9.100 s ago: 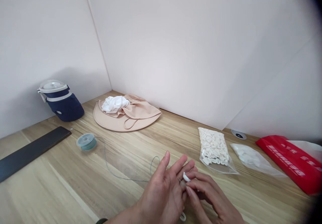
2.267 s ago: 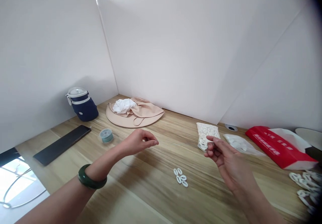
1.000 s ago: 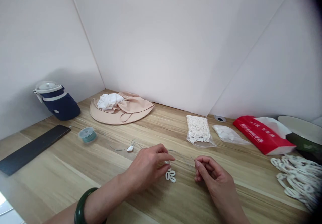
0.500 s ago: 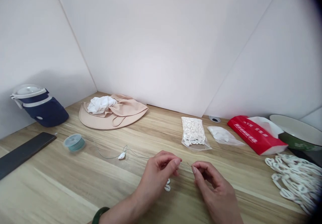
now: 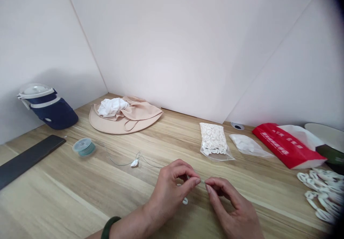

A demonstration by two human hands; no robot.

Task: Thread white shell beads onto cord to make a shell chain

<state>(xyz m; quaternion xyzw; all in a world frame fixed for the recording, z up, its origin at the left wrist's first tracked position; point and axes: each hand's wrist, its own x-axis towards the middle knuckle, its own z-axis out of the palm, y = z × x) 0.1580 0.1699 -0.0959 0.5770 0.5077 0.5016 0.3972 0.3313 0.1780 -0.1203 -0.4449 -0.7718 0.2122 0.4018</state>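
My left hand pinches the grey-green cord between thumb and forefinger. Close by on the right, my right hand pinches the same thin strand, and a short piece of it shows between the fingertips. Leftward the cord runs over the table past a single white cowrie shell tied in a loop, toward a spool of teal cord. Below my left palm lies a loose shell; another beside it is mostly hidden by the hand.
A clear bag of white shells and a smaller plastic bag lie behind my hands. To the right are a red tissue pack, a bowl and strung shells. Leftward sit a beige hat, a blue jug and a dark strip.
My two hands have come closer together, the fingertips now nearly meeting over the cord. The whole view has shifted slightly, with the table items appearing farther right.
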